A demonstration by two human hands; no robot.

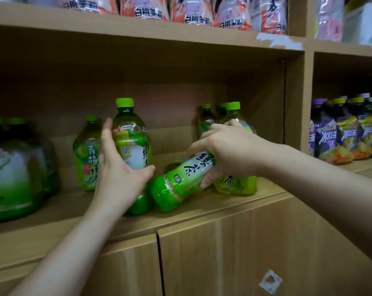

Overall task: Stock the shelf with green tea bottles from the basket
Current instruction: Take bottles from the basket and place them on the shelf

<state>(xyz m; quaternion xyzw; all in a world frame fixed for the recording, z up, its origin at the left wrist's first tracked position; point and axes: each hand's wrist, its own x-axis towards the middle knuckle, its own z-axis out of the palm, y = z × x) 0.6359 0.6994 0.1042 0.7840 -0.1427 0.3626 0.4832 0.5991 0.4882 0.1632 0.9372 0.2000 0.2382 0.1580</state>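
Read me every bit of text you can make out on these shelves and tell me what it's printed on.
"白桃茉莉" on the pink packs on the top shelf.
"青梅绿茶" on the back bottle behind the left hand.
"绿茶" on the upright bottle in the left hand.
"绿茶" on the tilted bottle in the right hand.
"冰红" on the purple bottles in the right bay.
The QR code and small print on the upright bottle are too small to read.
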